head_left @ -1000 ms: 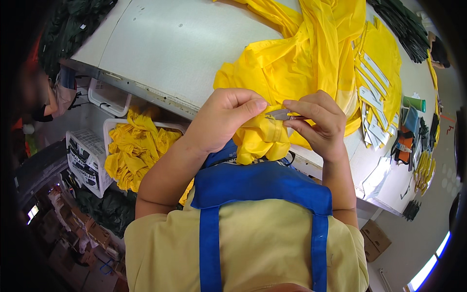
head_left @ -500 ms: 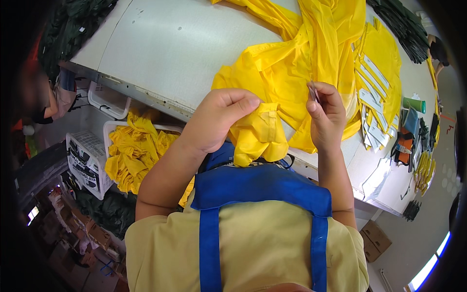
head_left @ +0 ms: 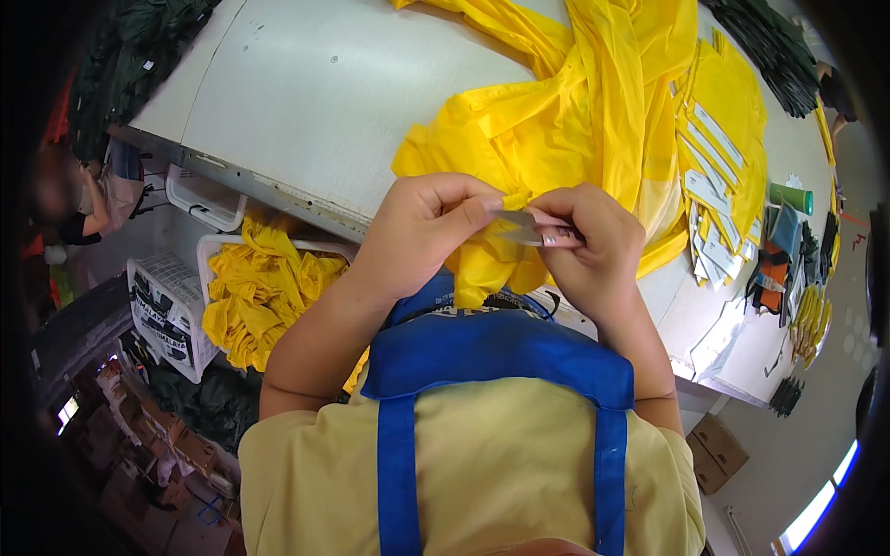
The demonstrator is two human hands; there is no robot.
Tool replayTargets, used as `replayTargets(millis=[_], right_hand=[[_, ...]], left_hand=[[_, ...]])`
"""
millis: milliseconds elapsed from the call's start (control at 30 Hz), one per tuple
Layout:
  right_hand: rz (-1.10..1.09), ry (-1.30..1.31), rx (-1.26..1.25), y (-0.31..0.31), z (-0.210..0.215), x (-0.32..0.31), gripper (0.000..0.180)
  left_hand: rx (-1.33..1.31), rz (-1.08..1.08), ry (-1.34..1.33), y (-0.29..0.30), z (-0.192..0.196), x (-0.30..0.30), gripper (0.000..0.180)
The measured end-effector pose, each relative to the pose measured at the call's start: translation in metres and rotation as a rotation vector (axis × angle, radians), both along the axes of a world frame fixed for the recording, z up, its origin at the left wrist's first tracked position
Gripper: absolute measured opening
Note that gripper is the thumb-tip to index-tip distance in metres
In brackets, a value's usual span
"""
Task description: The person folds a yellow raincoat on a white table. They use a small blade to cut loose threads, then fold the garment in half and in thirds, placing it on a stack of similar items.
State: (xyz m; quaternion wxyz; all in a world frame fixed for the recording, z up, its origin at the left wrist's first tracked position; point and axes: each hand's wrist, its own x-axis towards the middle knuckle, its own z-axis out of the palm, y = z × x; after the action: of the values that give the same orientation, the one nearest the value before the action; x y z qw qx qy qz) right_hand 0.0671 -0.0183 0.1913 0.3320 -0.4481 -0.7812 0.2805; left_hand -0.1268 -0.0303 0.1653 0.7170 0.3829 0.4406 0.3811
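A long pale grey worktable point(head_left: 306, 102) fills the upper part of the view, in what looks like a sewing workshop, with dark green fabric point(head_left: 130, 56) heaped at its far left corner and more dark cloth point(head_left: 769, 46) at the upper right. A large yellow garment point(head_left: 575, 120) lies spread across the table, its near edge hanging over the table's front lip toward the person.

The left hand point(head_left: 417, 232) is closed, thumb and fingers pinching a small fold of the yellow fabric just at the table's edge. The right hand point(head_left: 589, 246) is also closed, gripping a small flat metallic tool point(head_left: 519, 227) that reaches across toward the left thumb; its tip touches the pinched fold between the 2 hands. What kind of tool it is cannot be told exactly. Both hands sit close together, right above the person's blue apron point(head_left: 501, 361).

To the right on the table lies a stack of yellow pieces with white labels point(head_left: 718, 167), with a green cylindrical container point(head_left: 791, 197) just beside it. Below the table at the left, a white plastic basket point(head_left: 218, 255) holds bundled yellow cloth point(head_left: 264, 296), and another white crate point(head_left: 162, 310) stands next to it.
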Motion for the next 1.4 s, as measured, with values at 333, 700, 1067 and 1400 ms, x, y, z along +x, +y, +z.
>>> replayTargets(millis=[333, 700, 1067, 1400], right_hand=[[0.039, 0.245, -0.207, 0.007, 0.004, 0.017, 0.043], [0.08, 0.053, 0.046, 0.014, -0.014, 0.006, 0.019], [-0.187, 0.667, -0.692, 0.017, -0.05, 0.041, 0.012], [-0.402, 0.738, -0.745, 0.075, -0.078, 0.035, 0.017]], left_hand=[[-0.053, 0.078, -0.074, 0.008, 0.004, 0.006, 0.013], [-0.011, -0.002, 0.078, 0.013, -0.004, 0.008, 0.017], [0.486, 0.149, 1.253, 0.221, -0.134, -0.043, 0.043], [1.122, 0.23, 1.074, 0.233, -0.135, -0.023, 0.036]])
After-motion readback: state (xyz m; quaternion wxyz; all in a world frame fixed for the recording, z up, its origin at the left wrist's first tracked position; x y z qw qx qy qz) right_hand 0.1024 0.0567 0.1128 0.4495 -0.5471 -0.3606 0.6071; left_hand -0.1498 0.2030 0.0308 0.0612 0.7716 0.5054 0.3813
